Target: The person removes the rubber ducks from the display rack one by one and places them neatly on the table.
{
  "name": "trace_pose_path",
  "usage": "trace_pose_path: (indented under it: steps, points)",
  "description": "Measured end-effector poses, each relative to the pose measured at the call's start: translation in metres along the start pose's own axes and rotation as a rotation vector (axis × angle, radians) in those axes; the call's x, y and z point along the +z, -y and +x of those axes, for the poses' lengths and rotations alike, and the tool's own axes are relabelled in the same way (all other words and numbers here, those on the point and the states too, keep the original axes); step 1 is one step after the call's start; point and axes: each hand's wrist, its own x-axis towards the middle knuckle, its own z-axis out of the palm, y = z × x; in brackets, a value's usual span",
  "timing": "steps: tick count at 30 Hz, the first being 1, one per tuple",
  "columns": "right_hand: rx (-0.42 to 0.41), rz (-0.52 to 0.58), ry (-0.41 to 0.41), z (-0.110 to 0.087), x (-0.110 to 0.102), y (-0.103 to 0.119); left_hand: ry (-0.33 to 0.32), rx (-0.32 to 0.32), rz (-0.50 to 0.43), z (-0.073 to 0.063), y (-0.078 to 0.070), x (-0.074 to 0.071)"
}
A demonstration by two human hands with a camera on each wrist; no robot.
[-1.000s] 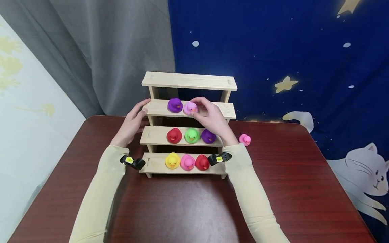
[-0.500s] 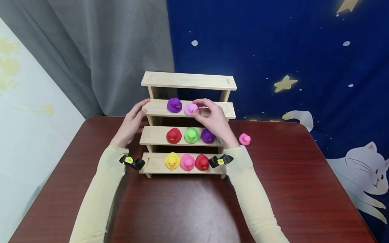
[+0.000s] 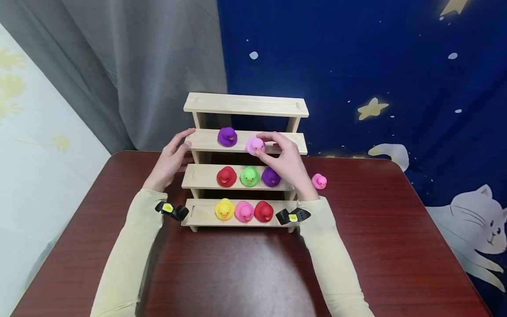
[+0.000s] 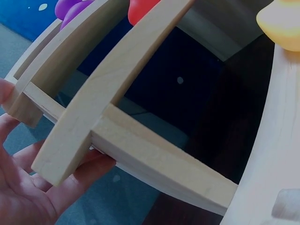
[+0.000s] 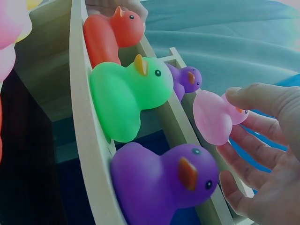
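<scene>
A stepped wooden shelf (image 3: 245, 105) with several tiers stands on the table, and rubber ducks sit on it. My left hand (image 3: 166, 163) grips the left end of the second tier from the top. In the left wrist view its fingers (image 4: 89, 171) curl about the wood there. Thumb and fingers of my right hand (image 3: 287, 160) pinch a light pink rubber duck (image 3: 253, 144) at the front of that same tier. To its left, with a gap between, sits a purple duck (image 3: 227, 137). The right wrist view shows the pink duck (image 5: 212, 117) between thumb and fingers.
One tier down are a red duck (image 3: 226, 176), a green duck (image 3: 249, 176) and another purple duck (image 3: 271, 177). The bottom tier bears yellow, pink and red ducks. A small pink duck (image 3: 319, 181) lies on the table (image 3: 380, 229), right of the shelf.
The right hand has moved the light pink duck rightward, away from the purple duck, and slightly toward the front. My left hand has stayed on the shelf's end.
</scene>
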Motion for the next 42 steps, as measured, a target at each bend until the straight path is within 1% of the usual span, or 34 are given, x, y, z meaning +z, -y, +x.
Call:
trace_pose_path:
  steps: [2, 6, 12, 19, 28, 36, 42]
  points:
    - [-0.011, 0.009, -0.012, -0.003, -0.002, 0.0, 0.005, 0.004, -0.005, 0.0, 0.0, 0.0]
    - [-0.006, 0.024, -0.029, -0.008, -0.006, 0.001, 0.011, 0.002, -0.006, -0.001, 0.0, 0.0]
    - [-0.01, 0.001, -0.067, -0.015, -0.012, 0.005, 0.005, 0.009, -0.005, -0.001, -0.001, 0.001]
    - [0.004, -0.021, -0.08, -0.027, -0.022, 0.037, 0.003, 0.006, -0.004, -0.002, 0.001, 0.0]
    - [-0.021, -0.042, -0.136, -0.032, -0.033, 0.036, 0.01, 0.012, -0.011, 0.0, 0.0, 0.0]
    - [-0.002, -0.021, -0.162, -0.036, -0.041, 0.031, 0.013, 0.015, -0.005, -0.001, 0.0, 0.0]
    - [-0.005, -0.014, -0.179, -0.038, -0.046, 0.027, 0.015, 0.016, -0.002, -0.001, 0.0, 0.0]
